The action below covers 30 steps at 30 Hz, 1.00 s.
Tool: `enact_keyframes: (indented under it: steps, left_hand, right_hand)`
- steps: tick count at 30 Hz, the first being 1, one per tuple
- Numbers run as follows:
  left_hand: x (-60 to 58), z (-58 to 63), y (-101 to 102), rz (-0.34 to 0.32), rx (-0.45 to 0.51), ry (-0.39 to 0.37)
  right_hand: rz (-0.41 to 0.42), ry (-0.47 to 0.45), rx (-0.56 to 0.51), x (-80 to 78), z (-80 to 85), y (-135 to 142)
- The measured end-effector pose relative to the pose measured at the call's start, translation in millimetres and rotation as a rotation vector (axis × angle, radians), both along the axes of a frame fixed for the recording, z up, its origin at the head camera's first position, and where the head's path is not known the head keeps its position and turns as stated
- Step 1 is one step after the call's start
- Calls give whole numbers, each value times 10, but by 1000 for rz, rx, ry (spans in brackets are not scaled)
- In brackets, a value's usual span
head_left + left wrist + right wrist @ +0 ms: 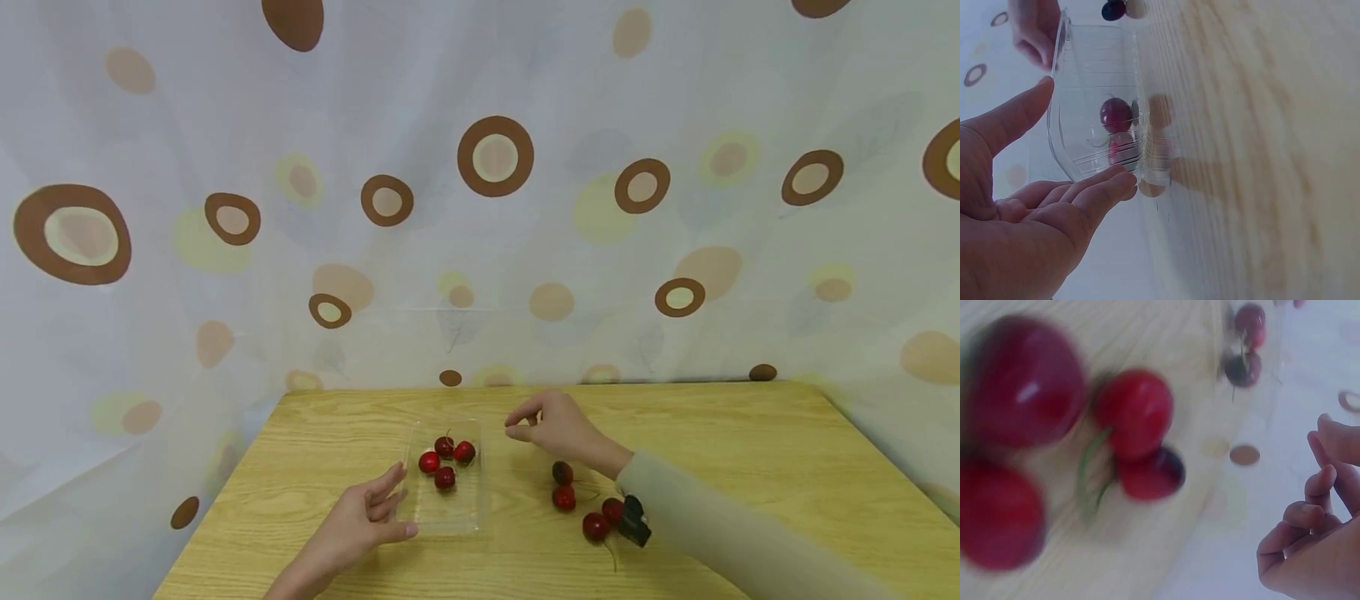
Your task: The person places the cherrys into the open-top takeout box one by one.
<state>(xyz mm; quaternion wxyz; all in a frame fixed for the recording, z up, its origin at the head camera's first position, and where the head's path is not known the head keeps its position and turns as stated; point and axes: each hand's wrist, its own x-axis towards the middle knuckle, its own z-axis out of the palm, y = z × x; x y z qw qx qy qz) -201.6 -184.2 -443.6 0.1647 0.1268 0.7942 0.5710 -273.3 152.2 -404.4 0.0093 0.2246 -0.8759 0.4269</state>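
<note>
A clear plastic tray [450,517] stands on the table with several dark red cherries [445,477] toward its far half. My left hand [348,521] is at the tray's left side; in the left wrist view its thumb and fingertips touch the rim and wall [1097,62]. Right of the tray's far end, my right hand [562,429] hovers with loosely bent fingers, thumb and index tips close together, nothing visible between them. Several more cherries [564,498] lie in two pairs below the right forearm. Close up in the right wrist view, green stems show on one pair [1135,409].
The light wooden table [750,467] reaches back to a pale curtain [570,250] printed with brown and beige ovals. A small black wrist camera [633,521] on the right sleeve overlaps the nearer loose cherries in the head view.
</note>
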Motion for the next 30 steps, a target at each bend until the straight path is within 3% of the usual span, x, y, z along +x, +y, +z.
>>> enact_keyframes:
  steps: [8,16,21,30]
  left_hand:
    - [-14,0,10,-10,19,-14]
    - [-11,-1,14,-4,-2,-23]
    - [5,18,-1,-3,-6,-20]
    - [-3,18,12,-7,-17,-5]
  right_hand:
    - [-39,38,49,233,71,611]
    - [-45,-13,106,362,-124,1126]
    - [-14,-47,140,350,-283,1211]
    - [25,-40,185,275,-426,1083]
